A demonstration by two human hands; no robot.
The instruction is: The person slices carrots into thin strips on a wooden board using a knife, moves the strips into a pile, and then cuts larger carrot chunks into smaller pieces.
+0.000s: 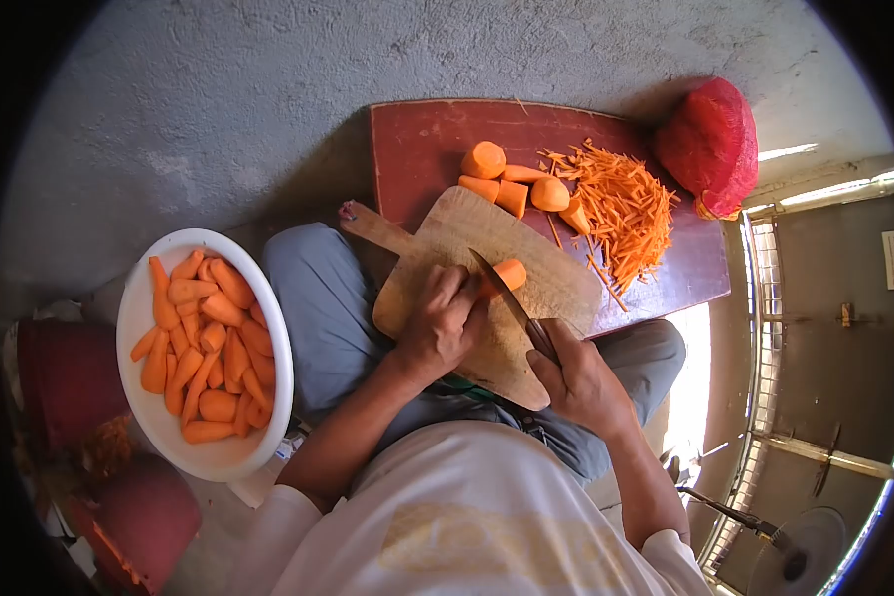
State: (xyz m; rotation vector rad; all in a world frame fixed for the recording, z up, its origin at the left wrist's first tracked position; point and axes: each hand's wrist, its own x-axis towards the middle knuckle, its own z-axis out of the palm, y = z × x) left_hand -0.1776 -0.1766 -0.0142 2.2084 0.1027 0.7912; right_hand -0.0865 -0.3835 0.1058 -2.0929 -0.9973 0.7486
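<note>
2 hands are working over a wooden cutting board (pixel 437 243) that is lying across the person's lap. The left hand (pixel 437 323) is curling its fingers (pixel 454 290) down onto a carrot piece (pixel 512 271) and pinching it against the wood, probably so that the rounded chunk is not rolling. The piece is sitting just past those fingertips, with only its smooth orange end showing.

The right hand (pixel 578 382) is closing its fingers tightly round the handle of a knife (pixel 499 286). The slim dark blade is running from that grip up towards the left fingertips and touching the carrot piece beside them. The handle is mostly hidden, so its material is hard to judge.

Beyond the fingertips of both hands, the paddle-shaped board is overlapping a worn red board (pixel 417 149), which is acting as a landing place. About 5 blunt carrot chunks (pixel 512 187) are lying there, near a loose, stringy heap of carrot strips (pixel 621 209). Further out from the right fingers, a bulging red mesh bag (pixel 710 144) is resting against the rough grey wall.

Well outside the left wrist, a glossy white bowl (pixel 134 308) is holding many peeled carrots (pixel 209 338), halved lengthwise and tapered, within the left hand's reach.
</note>
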